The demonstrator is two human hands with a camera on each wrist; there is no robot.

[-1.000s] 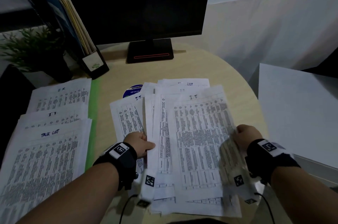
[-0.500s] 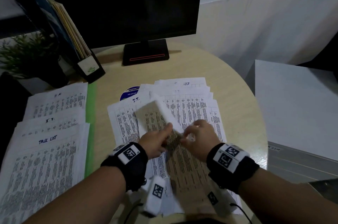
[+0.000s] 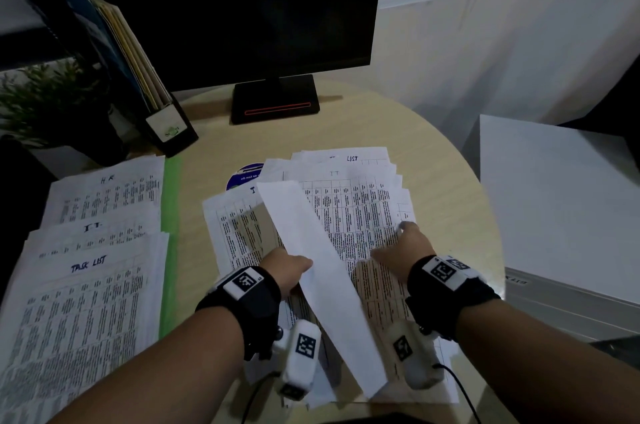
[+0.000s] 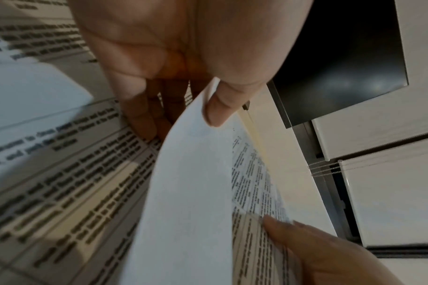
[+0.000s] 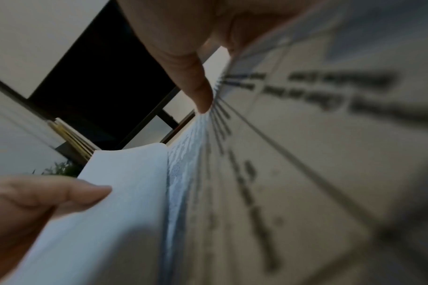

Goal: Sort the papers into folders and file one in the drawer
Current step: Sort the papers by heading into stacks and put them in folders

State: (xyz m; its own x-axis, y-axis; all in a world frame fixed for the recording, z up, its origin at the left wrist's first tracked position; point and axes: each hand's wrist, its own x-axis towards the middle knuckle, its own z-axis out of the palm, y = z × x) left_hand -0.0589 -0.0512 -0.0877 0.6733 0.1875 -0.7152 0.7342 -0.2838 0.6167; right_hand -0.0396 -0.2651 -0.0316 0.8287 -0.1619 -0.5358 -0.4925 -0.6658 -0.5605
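Pale round wooden tabletop (image 3: 346,118), dim room. Loose fan of white printed sheets (image 3: 363,212) sits at centre; sorted labelled stacks (image 3: 93,271) at 9 o'clock. My left hand (image 3: 285,266) pinches one white sheet (image 3: 322,271), blank side up, peeling it off to read its heading, I judge. My right hand (image 3: 403,252) lies flat, fingers straight, pinning the fan. Folders and drawer: cannot identify.

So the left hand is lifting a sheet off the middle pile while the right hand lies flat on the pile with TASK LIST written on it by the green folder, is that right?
Not quite. The left hand does lift a sheet, but the right hand lies on the same middle pile, as the head view shows. The TASK LIST pile by the green folder is untouched.
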